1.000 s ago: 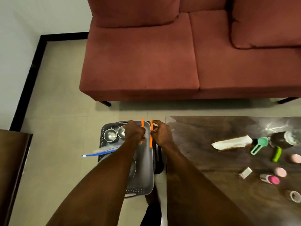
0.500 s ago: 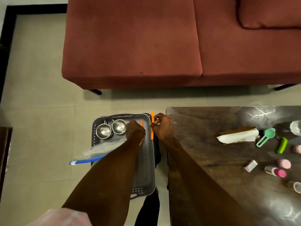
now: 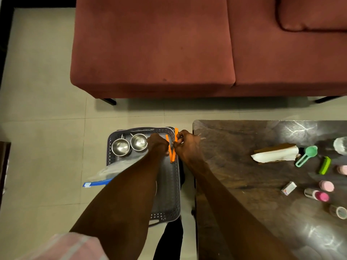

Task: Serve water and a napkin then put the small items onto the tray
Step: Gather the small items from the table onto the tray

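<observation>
Orange strips (image 3: 172, 150), two thin pieces forming a narrow V, held above the right rim of the grey perforated tray (image 3: 171, 194). The left hand (image 3: 158, 144) has its fingers curled round the left strip; the right hand (image 3: 187, 145) pinches the right strip between thumb and fingers. The tray sits on the tiled floor (image 3: 47, 128), just left of the dark table (image 3: 244, 184), and contains two steel cups (image 3: 129, 144) side by side at its far end. A clear zip bag (image 3: 105, 174) with a blue edge overhangs the tray's left rim. On the table, well apart from the hands: a white napkin (image 3: 276, 153) on brown paper, a green scoop (image 3: 307, 155), a lime clip (image 3: 324, 165), a small white box (image 3: 288, 188), pink-capped containers (image 3: 319, 194) and a tape roll (image 3: 339, 212). A red sofa (image 3: 187, 44) stands beyond.
</observation>
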A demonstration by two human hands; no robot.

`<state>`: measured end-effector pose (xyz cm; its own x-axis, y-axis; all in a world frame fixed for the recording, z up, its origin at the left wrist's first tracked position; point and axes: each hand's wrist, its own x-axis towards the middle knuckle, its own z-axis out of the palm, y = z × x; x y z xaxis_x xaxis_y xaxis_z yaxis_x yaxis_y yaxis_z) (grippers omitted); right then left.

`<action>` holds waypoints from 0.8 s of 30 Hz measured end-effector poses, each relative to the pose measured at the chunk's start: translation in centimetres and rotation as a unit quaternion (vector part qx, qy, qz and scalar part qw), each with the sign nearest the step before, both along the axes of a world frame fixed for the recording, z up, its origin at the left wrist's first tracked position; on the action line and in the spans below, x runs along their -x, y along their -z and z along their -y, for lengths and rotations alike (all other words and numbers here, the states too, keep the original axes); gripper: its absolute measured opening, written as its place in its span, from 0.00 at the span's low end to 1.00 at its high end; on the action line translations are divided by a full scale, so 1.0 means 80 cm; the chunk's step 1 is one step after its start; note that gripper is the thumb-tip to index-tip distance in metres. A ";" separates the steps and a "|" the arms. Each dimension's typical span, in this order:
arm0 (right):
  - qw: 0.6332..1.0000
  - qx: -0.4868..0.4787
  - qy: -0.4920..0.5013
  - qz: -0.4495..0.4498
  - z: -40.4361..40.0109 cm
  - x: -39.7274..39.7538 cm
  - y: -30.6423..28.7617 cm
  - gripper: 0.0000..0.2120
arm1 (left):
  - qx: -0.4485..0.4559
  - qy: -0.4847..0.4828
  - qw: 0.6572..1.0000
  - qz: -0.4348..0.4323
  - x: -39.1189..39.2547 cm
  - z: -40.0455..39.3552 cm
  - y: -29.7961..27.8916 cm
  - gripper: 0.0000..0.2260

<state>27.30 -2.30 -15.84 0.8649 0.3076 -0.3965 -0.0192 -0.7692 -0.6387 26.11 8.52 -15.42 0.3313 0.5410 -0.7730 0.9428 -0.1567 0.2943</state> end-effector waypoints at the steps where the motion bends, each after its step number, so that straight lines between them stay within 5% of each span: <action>1: 1.000 0.007 -0.014 -0.001 -0.003 0.005 0.000 0.07 | 0.000 -0.001 1.000 0.004 0.001 -0.004 -0.001 0.11; 8: 0.975 0.140 -0.173 0.015 -0.029 0.022 -0.015 0.10 | -0.040 0.021 0.999 0.007 0.008 -0.037 -0.005 0.03; 11: 0.957 0.179 -0.225 0.031 -0.041 0.026 -0.012 0.11 | -0.048 0.027 0.998 0.000 0.013 -0.046 -0.005 0.13; 15: 0.947 0.203 -0.246 0.032 -0.055 0.023 -0.004 0.13 | -0.048 0.040 0.998 -0.002 0.012 -0.052 0.001 0.04; 24: 0.951 0.187 -0.245 0.033 -0.061 0.021 0.000 0.12 | -0.084 0.057 0.995 -0.002 0.022 -0.046 0.012 0.13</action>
